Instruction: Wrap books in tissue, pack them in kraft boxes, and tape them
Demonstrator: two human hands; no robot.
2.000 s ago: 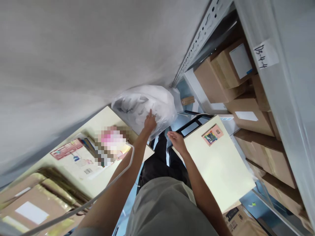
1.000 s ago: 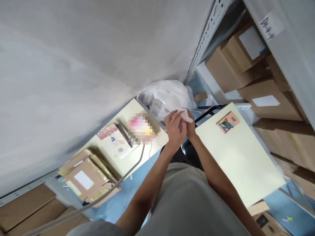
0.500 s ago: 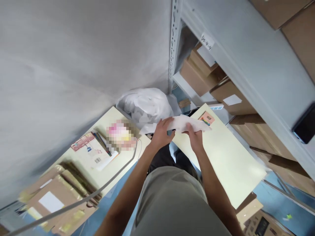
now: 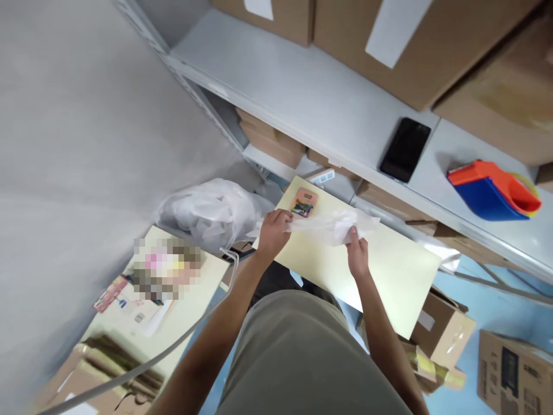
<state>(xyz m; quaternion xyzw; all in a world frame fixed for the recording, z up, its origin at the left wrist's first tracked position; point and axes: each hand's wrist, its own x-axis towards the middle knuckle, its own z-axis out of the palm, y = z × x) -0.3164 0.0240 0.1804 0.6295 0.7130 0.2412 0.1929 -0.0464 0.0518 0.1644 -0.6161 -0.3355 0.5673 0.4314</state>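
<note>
Stretched between both hands is a thin white plastic bag (image 4: 322, 223), translucent and crumpled. My left hand (image 4: 275, 229) pinches its left end, while my right hand (image 4: 356, 249) grips the fuller, bunched part with the thumb on top. The bag hangs above a pale yellow table (image 4: 389, 271). Just beyond my left hand, a pink card with a rainbow-coloured item (image 4: 305, 203) lies on that table. To the left, a large sack of white plastic (image 4: 211, 210) sits between the two tables.
A grey shelf (image 4: 302, 80) with cardboard boxes (image 4: 371, 40) runs along the far right. It bears a black phone (image 4: 405, 150) and an orange and blue holder (image 4: 492, 190). A second table (image 4: 185, 305) at left carries papers and flattened cartons. A grey cable (image 4: 173, 349) crosses it.
My view has swung to the right, bringing in the shelf and holder. My hands have moved further apart, drawing the plastic bag out over the right table.
</note>
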